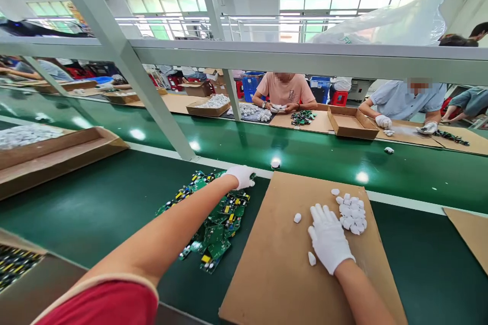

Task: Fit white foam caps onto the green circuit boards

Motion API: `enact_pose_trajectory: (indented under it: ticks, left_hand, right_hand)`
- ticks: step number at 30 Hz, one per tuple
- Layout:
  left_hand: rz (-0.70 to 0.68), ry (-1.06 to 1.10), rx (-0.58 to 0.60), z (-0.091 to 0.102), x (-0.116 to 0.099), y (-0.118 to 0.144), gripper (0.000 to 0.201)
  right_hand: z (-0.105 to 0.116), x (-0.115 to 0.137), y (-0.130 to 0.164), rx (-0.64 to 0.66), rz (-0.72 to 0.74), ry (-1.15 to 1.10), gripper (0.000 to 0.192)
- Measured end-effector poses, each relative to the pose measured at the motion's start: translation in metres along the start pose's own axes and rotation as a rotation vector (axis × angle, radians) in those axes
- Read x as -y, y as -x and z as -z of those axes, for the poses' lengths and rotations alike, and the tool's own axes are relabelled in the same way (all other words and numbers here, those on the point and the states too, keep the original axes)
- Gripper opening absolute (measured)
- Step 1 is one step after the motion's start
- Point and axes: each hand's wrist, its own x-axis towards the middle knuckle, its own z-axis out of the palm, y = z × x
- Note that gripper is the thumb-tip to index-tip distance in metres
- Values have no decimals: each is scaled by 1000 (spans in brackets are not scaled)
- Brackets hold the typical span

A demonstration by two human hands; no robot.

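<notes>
While left grip (241, 175) tops circuit boards (213, 223)

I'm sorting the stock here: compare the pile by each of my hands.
The circuit boards under the left hand are green, flat and lie on the green belt. The white parts beside the right hand are small, chunky and lie on cardboard. Both are loose heaps.

It was a factory assembly line: a long green conveyor belt (324, 157), piled circuit boards (213, 223), gloved workers (284, 91) seated opposite.
</notes>
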Motion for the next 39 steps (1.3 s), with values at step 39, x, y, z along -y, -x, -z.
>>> enact_pose_trajectory:
  ticks: [39]
  left_hand:
    - [-58, 2072, 595, -106, -124, 100, 36]
  right_hand:
    - [29, -8, 14, -252, -355, -1161, 39]
